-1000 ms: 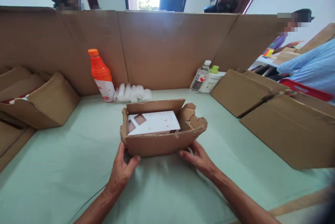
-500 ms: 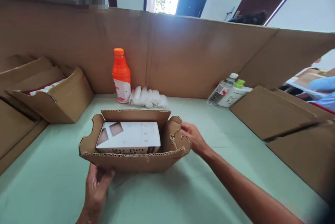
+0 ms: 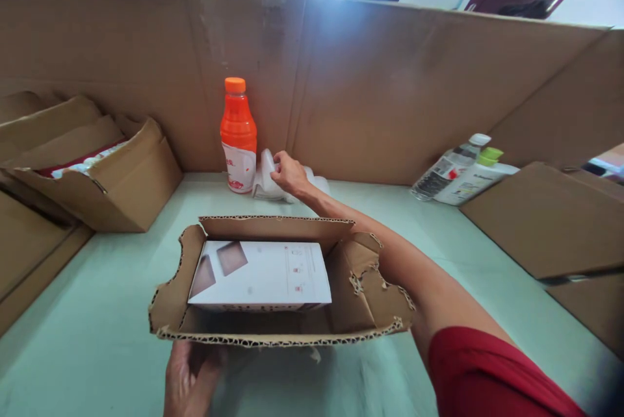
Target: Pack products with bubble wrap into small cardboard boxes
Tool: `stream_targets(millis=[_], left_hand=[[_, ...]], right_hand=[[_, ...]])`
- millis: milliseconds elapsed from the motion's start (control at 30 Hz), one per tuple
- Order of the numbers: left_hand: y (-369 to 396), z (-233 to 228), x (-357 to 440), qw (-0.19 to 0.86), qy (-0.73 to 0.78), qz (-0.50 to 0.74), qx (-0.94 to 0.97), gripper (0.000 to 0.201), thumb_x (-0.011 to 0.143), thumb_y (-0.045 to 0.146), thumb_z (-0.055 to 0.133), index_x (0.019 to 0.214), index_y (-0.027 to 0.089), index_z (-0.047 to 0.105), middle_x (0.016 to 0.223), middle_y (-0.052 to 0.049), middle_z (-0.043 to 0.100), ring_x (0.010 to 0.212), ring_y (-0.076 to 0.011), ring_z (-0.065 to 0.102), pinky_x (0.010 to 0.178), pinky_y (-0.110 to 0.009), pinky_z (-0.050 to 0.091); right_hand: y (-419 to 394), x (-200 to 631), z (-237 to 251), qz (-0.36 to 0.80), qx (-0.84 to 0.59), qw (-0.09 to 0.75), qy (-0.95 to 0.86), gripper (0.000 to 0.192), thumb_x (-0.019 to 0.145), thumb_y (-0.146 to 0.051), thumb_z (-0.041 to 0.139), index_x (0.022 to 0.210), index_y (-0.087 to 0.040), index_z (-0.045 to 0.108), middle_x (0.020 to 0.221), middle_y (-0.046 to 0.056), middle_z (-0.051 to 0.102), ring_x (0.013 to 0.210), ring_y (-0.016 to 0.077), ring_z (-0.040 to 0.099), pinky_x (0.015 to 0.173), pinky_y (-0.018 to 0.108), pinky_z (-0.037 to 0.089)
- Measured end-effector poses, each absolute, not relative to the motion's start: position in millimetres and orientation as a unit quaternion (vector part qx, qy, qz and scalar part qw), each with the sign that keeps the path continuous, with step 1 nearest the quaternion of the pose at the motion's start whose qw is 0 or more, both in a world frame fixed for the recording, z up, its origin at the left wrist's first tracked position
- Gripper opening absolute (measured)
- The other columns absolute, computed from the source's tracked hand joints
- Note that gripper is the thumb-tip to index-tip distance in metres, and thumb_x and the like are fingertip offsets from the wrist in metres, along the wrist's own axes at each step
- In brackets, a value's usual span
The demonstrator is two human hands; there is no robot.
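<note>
The right hand (image 3: 288,175) reaches across to the far edge of the desk (image 3: 97,313), fingers curled onto the white plastic pack (image 3: 267,178) that lies against the cardboard wall (image 3: 390,92); the hand and wrist cover most of the pack, so only its left end and a sliver to the right of the wrist show, and what it contains cannot be made out. Just left of the pack, touching or nearly so, stands the orange bottle (image 3: 238,134), upright. The left hand (image 3: 188,378) sits at the near edge, below the torn cardboard box (image 3: 273,332); the box's front wall hides its fingertips, so whether they grip the box or only rest against it cannot be told. Inside the box lies a white carton (image 3: 260,273), flat, its front print hidden by the box wall. Toward the far right corner a clear bottle (image 3: 451,167) and a green-capped bottle (image 3: 475,176) lean together, their labels too small to read.
</note>
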State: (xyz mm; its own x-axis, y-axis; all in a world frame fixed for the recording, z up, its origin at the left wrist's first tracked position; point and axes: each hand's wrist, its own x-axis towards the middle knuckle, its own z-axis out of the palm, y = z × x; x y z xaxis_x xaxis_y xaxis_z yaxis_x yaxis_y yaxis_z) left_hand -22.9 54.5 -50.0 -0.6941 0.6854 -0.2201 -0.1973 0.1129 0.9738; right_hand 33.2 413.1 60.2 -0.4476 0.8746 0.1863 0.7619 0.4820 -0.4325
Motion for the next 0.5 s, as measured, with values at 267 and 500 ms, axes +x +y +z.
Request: stream_targets(millis=[267,500], left_hand=[[62,-44,-26,0.317,0.609,0.683,0.250,0.074,0.076,0.050,0.073,0.141,0.021,0.053,0.119,-0.010,0.068,0.118,-0.0321,0.062,0.102,-0.040,0.050],[62,-42,-39,0.262,0.633,0.662,0.303,0.057,0.070,0.042,0.073,0.122,0.022,0.060,0.103,-0.005,0.064,0.096,-0.0243,0.059,0.091,-0.038,0.050]], right_hand=[[356,191,121,0.044,-0.366,0.477,-0.798,0.017,0.084,-0.023,0.055,0.097,-0.020,0.065,0.100,0.006,0.070,0.093,0.0211,0.064,0.085,0.038,0.052],[251,317,51,-0.029,-0.417,0.386,-0.823,0.020,0.079,-0.015,0.053,0.094,-0.023,0.063,0.119,0.011,0.070,0.115,0.0276,0.063,0.099,0.049,0.049]])
